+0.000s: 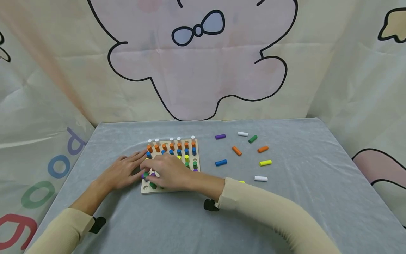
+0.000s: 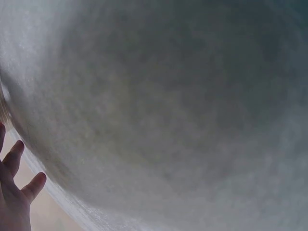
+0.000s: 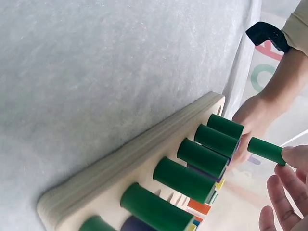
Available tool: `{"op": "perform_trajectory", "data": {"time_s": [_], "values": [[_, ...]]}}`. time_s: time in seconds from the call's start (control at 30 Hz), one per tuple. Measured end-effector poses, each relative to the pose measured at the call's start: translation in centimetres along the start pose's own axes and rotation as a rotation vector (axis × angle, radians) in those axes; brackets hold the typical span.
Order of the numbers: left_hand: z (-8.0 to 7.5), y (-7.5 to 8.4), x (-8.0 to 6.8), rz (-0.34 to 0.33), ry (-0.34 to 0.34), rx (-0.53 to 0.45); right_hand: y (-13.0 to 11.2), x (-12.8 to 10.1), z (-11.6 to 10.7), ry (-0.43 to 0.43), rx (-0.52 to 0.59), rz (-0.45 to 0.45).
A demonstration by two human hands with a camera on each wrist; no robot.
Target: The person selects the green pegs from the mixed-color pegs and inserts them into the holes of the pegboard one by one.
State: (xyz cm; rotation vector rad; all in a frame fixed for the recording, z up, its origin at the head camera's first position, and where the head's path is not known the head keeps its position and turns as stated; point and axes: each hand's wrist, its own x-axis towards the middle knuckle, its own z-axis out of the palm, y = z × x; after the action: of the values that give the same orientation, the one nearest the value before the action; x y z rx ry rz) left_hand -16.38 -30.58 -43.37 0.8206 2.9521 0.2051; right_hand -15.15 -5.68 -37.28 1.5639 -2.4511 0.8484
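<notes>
Pinched green peg (image 3: 265, 150), right hand (image 1: 169, 171); lettering unreadable.

Desk (image 1: 285, 211) under a grey cloth, with a pegboard and loose pegs

The wooden pegboard (image 1: 198, 148) sits left of centre; to its right lie scattered pegs: purple (image 1: 220, 136), white (image 1: 243, 134), green (image 1: 252, 139), two orange (image 1: 236, 151), blue (image 1: 221, 162), yellow (image 1: 265, 163), another white (image 1: 260, 179).

Grey-clothed table (image 1: 285, 211) before a cartoon-printed backdrop (image 1: 196, 70).

Green pegs (image 3: 185, 179) in pale wooden board (image 3: 120, 166) (orange, blue rows behind); grey cloth (image 1: 285, 197).
</notes>
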Motion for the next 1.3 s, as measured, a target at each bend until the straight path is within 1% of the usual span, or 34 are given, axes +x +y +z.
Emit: {"op": "perform_trajectory", "data": {"time_s": [0.1,0.2,0.5,0.8,0.93,1.13,1.3], "values": [[0.0,-0.1,0.0,-0.007,-0.005,-0.001,0.0,0.1,0.4,0.0,-0.024,0.001],[-0.1,-0.2,0.0,0.002,-0.011,0.005,0.1,0.2,0.7,-0.007,-0.035,0.009],[-0.1,-0.3,0.1,0.017,-0.001,0.021,0.1,0.6,2.0,-0.033,-0.026,0.016],[0.0,-0.3,0.1,0.02,-0.012,0.019,0.1,0.7,3.1,-0.085,-0.071,0.062],[-0.1,-0.3,0.1,0.024,-0.012,0.012,0.1,0.9,3.5,-0.094,-0.082,0.067],[0.0,-0.4,0.2,0.018,-0.031,0.02,0.1,1.1,3.8,-0.106,-0.105,0.069],[0.1,-0.4,0.2,0.011,-0.028,0.016,0.2,1.0,3.8,-0.101,-0.099,0.064]]}}
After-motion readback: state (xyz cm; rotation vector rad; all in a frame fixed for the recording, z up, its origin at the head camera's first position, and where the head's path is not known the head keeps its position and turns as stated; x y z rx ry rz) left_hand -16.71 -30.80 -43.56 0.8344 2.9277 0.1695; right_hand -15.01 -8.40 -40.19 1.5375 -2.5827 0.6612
